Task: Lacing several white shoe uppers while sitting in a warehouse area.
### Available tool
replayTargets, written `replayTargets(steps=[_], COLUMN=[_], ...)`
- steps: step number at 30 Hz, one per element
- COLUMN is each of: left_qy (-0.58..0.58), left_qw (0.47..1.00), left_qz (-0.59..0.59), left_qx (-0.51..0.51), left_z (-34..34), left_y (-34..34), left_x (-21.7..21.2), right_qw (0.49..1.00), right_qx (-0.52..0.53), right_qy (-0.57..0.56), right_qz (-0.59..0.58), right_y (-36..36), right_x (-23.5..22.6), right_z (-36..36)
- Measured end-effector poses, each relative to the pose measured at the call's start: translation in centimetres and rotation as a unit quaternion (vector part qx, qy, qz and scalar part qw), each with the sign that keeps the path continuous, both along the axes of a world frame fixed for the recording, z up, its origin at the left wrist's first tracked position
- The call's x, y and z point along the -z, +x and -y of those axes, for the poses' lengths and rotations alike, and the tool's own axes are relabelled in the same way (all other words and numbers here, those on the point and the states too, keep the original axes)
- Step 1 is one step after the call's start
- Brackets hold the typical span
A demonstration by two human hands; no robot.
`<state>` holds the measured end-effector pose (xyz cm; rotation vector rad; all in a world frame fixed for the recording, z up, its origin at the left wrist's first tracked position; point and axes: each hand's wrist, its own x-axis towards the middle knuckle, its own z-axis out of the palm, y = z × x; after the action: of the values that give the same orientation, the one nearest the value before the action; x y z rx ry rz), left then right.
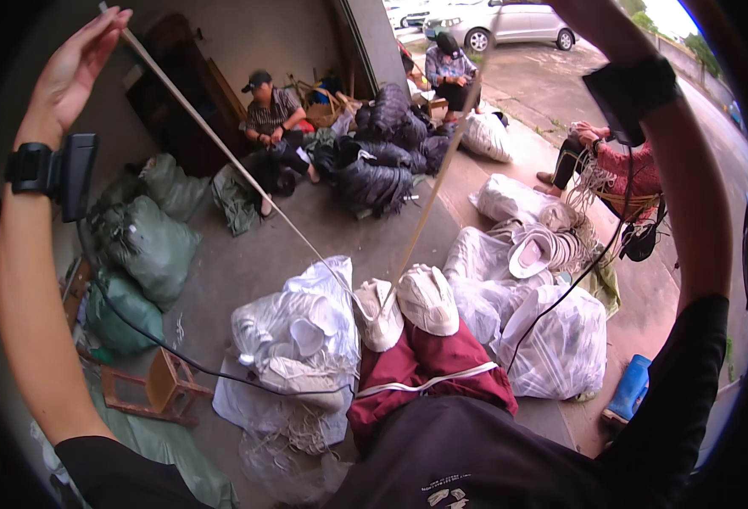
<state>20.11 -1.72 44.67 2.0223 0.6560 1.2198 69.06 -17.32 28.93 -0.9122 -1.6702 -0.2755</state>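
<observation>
My left hand (75, 72) is raised high at the left, its fingers pressed together around a long off-white shoelace (213, 138). That strand runs taut down to a pale knitted-looking shoe (379, 316), beside a matching second shoe (427, 299). Both shoes sit at the far end of my red trouser legs (442, 365); whether they are worn or only rest there, I cannot tell. A second taut strand (442, 174) climbs from the shoes to the upper edge, near my raised right hand (584, 27). The frame cuts off that hand's fingers.
Plastic bags of white shoes lie left (293, 327) and right (552, 339) of my legs. A small wooden stool (158, 386) and green sacks (145, 246) stand left. Ahead is a dark bundle heap (382, 161), with seated people around. A black cable (213, 371) hangs across.
</observation>
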Motion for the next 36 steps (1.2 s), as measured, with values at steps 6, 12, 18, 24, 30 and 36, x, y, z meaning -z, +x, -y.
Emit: replayTargets(steps=[6,12,18,24,30,36], left_qy=[-0.047,-0.108,-0.148,-0.165,-0.17,-0.158], left_qw=[0.98,0.962,0.944,0.936,0.925,0.926], left_qz=[0.063,0.1,0.107,0.134,0.139,0.129], left_qx=[-0.183,-0.231,-0.273,-0.282,-0.308,-0.317], left_z=[-5.3,-8.8,-8.8,-8.7,-7.8,-7.2], left_y=[-18.9,-29.3,-34.7,-38.4,-39.9,-39.6], left_x=[1.3,7.5,11.7,14.9,15.3,13.9], right_qw=[0.966,0.922,0.798,0.808,0.792,0.744], right_qx=[0.169,-0.056,0.036,0.029,0.089,0.151], right_qy=[0.019,-0.216,-0.197,-0.204,-0.22,-0.24], right_qz=[0.197,-0.317,-0.569,-0.552,-0.562,-0.605], right_y=[18.0,30.7,35.7,41.8,44.0,42.4], right_x=[7.5,16.3,22.7,28.1,32.4,33.7], right_z=[2.3,6.3,7.5,11.7,13.0,12.6])
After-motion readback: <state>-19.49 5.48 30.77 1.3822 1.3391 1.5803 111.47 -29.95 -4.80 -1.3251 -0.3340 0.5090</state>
